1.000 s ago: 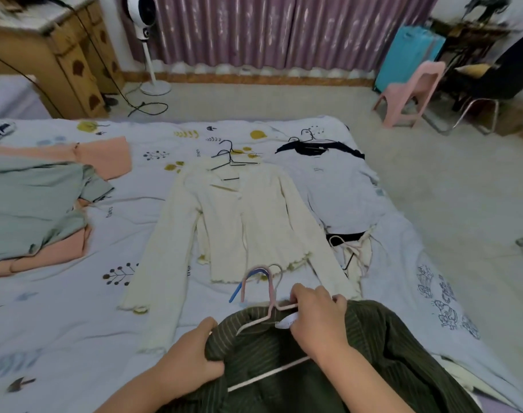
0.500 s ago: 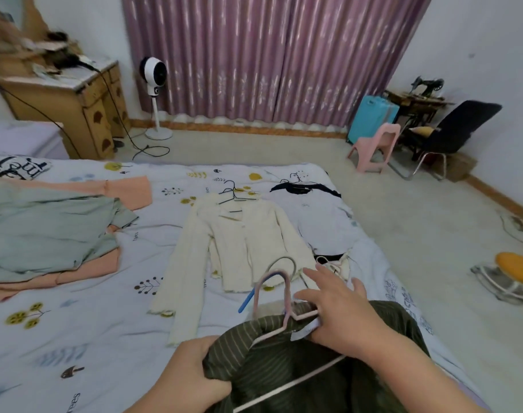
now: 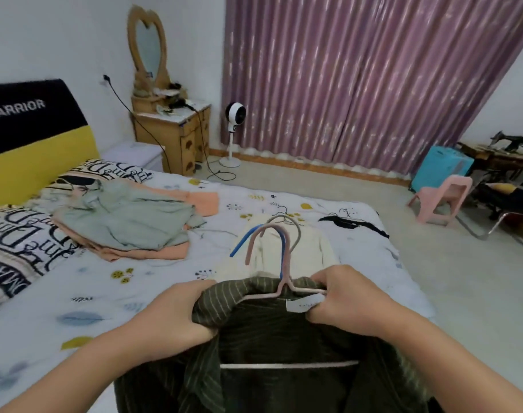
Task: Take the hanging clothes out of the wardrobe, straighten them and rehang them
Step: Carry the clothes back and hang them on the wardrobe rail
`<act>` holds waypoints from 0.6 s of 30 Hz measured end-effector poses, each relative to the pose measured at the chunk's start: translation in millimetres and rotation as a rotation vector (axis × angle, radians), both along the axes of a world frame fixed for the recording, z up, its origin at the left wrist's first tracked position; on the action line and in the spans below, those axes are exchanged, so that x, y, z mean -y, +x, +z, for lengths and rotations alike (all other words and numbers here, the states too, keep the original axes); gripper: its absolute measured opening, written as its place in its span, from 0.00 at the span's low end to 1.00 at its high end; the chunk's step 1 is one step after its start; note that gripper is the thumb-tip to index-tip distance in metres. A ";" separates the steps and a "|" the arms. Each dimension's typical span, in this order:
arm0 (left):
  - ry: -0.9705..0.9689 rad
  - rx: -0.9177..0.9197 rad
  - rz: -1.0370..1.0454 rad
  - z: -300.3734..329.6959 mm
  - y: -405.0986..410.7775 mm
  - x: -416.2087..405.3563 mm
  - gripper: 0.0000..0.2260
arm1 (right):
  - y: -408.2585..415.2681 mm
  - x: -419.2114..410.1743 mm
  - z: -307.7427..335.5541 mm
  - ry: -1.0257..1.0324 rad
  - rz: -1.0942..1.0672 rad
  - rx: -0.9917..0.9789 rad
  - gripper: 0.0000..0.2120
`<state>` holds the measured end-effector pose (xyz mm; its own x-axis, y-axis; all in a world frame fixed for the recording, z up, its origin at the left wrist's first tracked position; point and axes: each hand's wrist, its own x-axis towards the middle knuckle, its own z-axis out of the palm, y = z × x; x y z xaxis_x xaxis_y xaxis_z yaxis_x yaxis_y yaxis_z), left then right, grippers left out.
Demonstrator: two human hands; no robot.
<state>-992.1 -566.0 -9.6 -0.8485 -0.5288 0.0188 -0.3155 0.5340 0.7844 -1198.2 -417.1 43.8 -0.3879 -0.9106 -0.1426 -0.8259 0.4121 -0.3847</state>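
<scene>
Dark green striped garment (image 3: 272,347) now up off the bed (image 3: 111,296), held in front of the person near the bed's near edge. A second ago it lay lower, bunched against the mattress; since then the view has tipped up and the hanger hooks stand clear above the collar.

Left hand (image 3: 176,314): grip closed on the garment's left shoulder, cloth bunched in the fingers. Right hand (image 3: 343,302): grip closed on the right side of the collar, by the white label (image 3: 303,305). Half a second ago that hand lay flatter over the collar with fingers extended; now they curl in and pinch.

Pink hanger (image 3: 279,263) sits inside the garment, hook upright, its lower bar showing across the open front. A blue hook (image 3: 245,241) and a grey hook (image 3: 294,231) rise with it; which clothes those carry, cannot tell.

Judgement: garment is seated on the hanger and being squared at the shoulders, so the straightening step looks close to done for this piece; carrying it to the wardrobe would follow. Wardrobe not in view.

Left on the bed: cream top (image 3: 319,248) on a black wire hanger behind the hooks toward the far edge, pale top with black trim (image 3: 352,226) at the far right corner, green and peach clothes (image 3: 126,222) piled at the left by the pillows. These appear not yet rehung.
</scene>
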 end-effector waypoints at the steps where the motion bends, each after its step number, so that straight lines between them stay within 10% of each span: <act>1: -0.057 0.011 0.042 7.0 12.1 -11.2 0.14 | 7.7 -3.1 2.7 -0.015 0.015 0.008 0.11; 4: -0.386 0.030 0.312 25.4 44.2 -58.3 0.26 | 32.2 -13.6 10.4 -0.068 0.072 0.014 0.09; 9: -0.683 -0.314 0.512 50.3 72.2 -133.9 0.14 | 85.9 -22.4 23.1 -0.133 0.194 -0.019 0.08; 13: -0.420 -0.345 0.664 74.7 85.7 -147.0 0.08 | 141.2 -18.1 33.0 -0.165 0.314 -0.063 0.08; 18: 0.073 -0.827 0.868 107.8 134.0 -136.5 0.09 | 222.5 -3.2 41.6 -0.111 0.513 -0.070 0.10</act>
